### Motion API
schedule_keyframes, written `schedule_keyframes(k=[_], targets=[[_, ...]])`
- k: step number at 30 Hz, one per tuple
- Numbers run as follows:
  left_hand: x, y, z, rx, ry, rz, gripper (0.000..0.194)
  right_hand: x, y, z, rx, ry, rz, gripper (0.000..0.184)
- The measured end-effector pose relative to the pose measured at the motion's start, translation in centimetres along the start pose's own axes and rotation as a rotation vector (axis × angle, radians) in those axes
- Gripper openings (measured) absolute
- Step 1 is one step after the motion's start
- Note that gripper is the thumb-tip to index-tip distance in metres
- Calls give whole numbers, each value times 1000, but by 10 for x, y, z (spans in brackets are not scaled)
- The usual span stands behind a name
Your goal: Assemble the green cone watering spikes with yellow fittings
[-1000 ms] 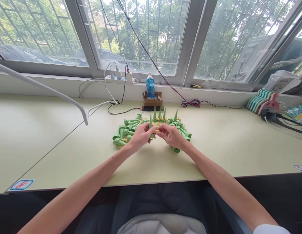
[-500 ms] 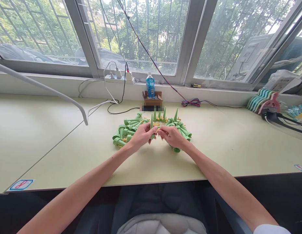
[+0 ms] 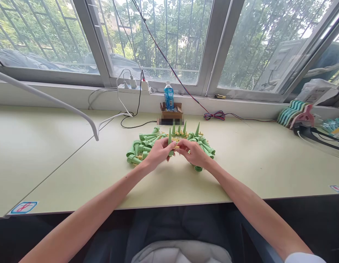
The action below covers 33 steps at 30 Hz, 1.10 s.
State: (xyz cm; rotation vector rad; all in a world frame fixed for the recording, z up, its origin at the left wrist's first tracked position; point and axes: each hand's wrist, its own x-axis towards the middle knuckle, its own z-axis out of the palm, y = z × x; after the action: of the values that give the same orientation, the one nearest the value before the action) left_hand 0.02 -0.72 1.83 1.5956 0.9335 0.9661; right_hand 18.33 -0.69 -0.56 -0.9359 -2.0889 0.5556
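My left hand [image 3: 159, 151] is closed around a green plastic cone-shaped spike [image 3: 169, 136], its point upward. Between the thumb and fingers of my right hand [image 3: 195, 152] is a small yellow plastic valve piece [image 3: 177, 147], held against the side of the spike; the exact joint is hidden by my fingers. Similar green spikes [image 3: 147, 138] lie heaped left of my hands, some with yellow pieces on them. Another heap of spikes [image 3: 209, 149] is to the right. Behind my hands several spikes [image 3: 185, 128] stand upright among small yellow parts.
A cardboard box [image 3: 172, 116] with a blue bottle [image 3: 168, 96] stands at the back by the windowsill. Coiled red and blue wire [image 3: 214, 115] lies right of it. A white metal arm [image 3: 73, 109] reaches in from the left. Hangers [image 3: 293, 113] and a black headset [image 3: 319, 133] sit far right.
The fingers of my right hand have shifted slightly at the yellow valve piece, which shows more plainly now. My left hand keeps hold of the spike in nearly the same place.
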Motion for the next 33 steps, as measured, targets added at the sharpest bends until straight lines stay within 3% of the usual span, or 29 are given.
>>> schedule_keyframes(k=[13,23,33], targets=[[-1,2,0,13,-20,3,34,1,0,-1,-32,-43,-2,37],[-1,1,1,7,5,5,36,0,0,0,2,-13,10,21],[-1,1,0,14,-10,-2,34,0,-3,-1,1,-22,7,26]])
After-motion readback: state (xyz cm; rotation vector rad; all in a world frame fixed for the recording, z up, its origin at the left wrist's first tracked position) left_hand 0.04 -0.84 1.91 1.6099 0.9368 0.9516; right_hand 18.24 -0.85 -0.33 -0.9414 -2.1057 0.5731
